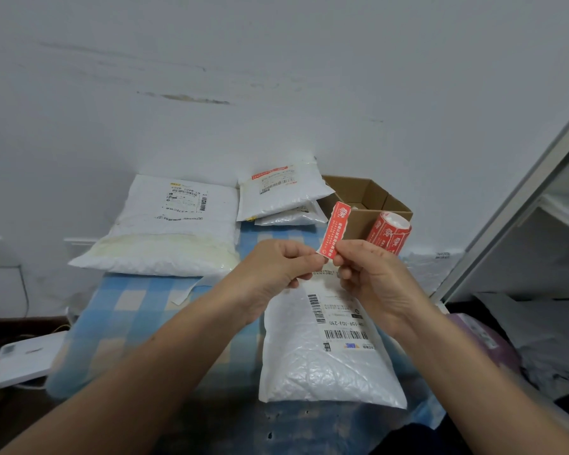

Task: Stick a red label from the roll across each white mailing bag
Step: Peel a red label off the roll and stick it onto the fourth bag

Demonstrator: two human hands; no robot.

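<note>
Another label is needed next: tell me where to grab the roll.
Grip the roll across its red curved sides, coming from above and the right: it lies tilted, white end up, and the box crowds its left.

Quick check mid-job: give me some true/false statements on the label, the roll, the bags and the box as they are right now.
1. The left hand and right hand both pinch the lower end of a red label. True.
2. The near mailing bag already has a red label across it. False: it shows only a white shipping label; the red label is held above it.
3. The label roll sits next to the cardboard box. True.
4. The cardboard box is closed. False: its flaps stand open.
5. The top bag of the far stack carries a red strip. True.
</note>
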